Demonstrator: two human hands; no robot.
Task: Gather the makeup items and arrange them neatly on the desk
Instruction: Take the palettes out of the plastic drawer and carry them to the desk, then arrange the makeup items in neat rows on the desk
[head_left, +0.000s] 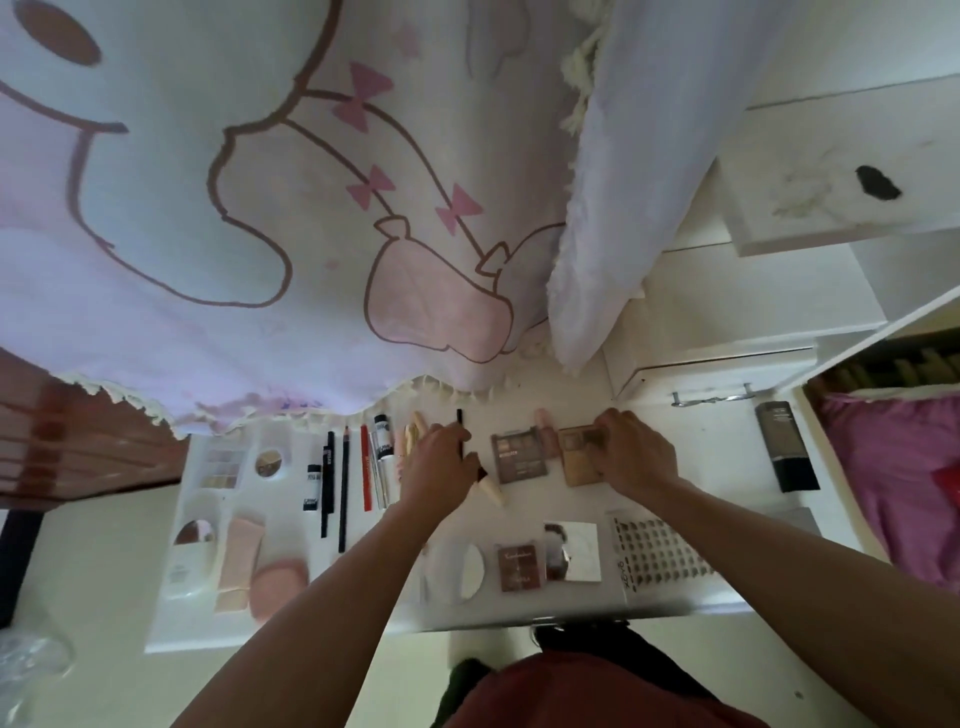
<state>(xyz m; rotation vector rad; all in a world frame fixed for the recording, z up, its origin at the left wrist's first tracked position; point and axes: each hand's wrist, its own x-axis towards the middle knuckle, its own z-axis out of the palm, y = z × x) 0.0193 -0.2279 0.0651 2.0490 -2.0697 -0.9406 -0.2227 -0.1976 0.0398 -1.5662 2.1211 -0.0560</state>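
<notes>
While both hands work at the far half of the white desk (727, 467), the head view shows them apart. The left hand (441, 462) is curled round a thin black pencil (460, 422), whose long axis runs straight away from the person. The right hand (636, 457) grips the tan palette (574, 465) at its right edge. That palette lies flat, just beside the brown palette (519, 454), which sits between the two hands. A row of pencils (343, 483) lies to the left of the left hand, parallel to the held pencil. Judgement: the left hand is nearer that row, so the pencil needs only a sideways shift left, without turning.
</notes>
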